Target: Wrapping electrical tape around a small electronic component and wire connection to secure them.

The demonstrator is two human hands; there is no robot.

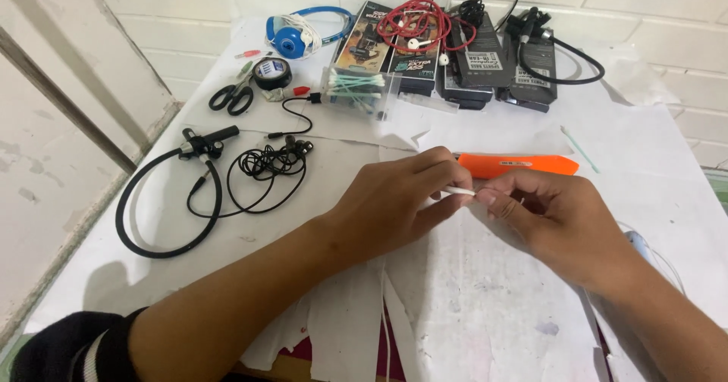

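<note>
Together, left hand [394,200] and right hand [546,215] pinch a thin white stick [459,191]; dark flat packages [462,56] line the far table edge.

Both forearms come in from the bottom and meet in the middle. The left hand [394,204] is curled with its fingers [447,171] pinched together at the tips, and the right hand [557,219] mirrors it, fingertips nearly touching the left's. Left sleeve's pushed up.
</note>
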